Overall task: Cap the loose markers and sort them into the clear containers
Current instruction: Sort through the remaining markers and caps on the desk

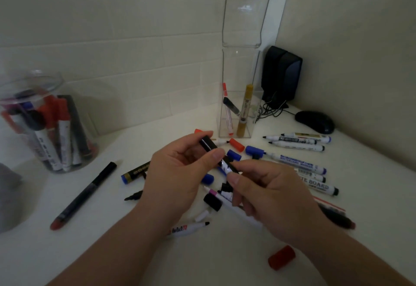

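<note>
Above the middle of the worktop (216, 263), the left hand (177, 171) pinches the far end of a black marker (210, 146) between curled thumb and forefinger. The right hand (272, 198) grips its near end, fingers (234, 181) curled round it, so only a short slanting stretch shows between the two thumbs. Under the hands lie loose markers and caps, among them a black cap (212, 201) and a red cap (281, 257); the tall clear container (242, 71) stands just behind, the round clear jar (48, 80) of markers well to the left.
</note>
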The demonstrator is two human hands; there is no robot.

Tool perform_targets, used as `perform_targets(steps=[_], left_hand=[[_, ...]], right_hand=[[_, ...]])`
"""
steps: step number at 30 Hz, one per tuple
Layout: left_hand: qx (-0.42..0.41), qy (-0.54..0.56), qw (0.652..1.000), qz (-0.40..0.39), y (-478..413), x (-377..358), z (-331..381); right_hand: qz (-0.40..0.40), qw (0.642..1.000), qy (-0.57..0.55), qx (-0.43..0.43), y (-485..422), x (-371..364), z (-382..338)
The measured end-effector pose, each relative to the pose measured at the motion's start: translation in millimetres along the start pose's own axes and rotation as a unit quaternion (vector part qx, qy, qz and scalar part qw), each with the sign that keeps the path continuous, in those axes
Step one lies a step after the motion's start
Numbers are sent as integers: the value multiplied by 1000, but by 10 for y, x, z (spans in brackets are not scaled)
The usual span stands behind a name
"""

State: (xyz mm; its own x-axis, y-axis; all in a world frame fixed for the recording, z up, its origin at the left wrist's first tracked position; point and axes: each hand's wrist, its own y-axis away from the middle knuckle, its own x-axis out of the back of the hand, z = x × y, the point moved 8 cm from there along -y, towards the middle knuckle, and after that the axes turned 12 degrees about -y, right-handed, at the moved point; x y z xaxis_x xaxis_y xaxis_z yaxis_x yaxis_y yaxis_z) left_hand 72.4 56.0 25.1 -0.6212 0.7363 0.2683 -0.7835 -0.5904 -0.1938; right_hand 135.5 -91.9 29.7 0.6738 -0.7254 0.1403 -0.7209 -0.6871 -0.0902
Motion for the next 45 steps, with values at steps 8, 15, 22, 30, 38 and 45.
perform_targets(steps=[8, 15, 22, 30, 38, 45], left_hand=[[45, 180, 982, -44, -19, -60, -107], [72, 330, 938, -78, -7, -129, -13], [82, 381, 917, -90, 14, -92, 9], [42, 312, 946, -77, 15, -69, 38], [52, 303, 948, -83, 18, -69, 26], [59, 338, 937, -71, 50, -129, 62]], right_hand=[[-37, 903, -371, -213, 62, -283, 277], [-146, 841, -476, -212, 37, -471, 237], [-37, 929, -325, -173, 101, -377, 229], [34, 995, -84, -29, 121, -235, 37], [17, 998, -59, -23, 113, -287, 19], [-84, 846, -468, -243, 211, -552, 202]])
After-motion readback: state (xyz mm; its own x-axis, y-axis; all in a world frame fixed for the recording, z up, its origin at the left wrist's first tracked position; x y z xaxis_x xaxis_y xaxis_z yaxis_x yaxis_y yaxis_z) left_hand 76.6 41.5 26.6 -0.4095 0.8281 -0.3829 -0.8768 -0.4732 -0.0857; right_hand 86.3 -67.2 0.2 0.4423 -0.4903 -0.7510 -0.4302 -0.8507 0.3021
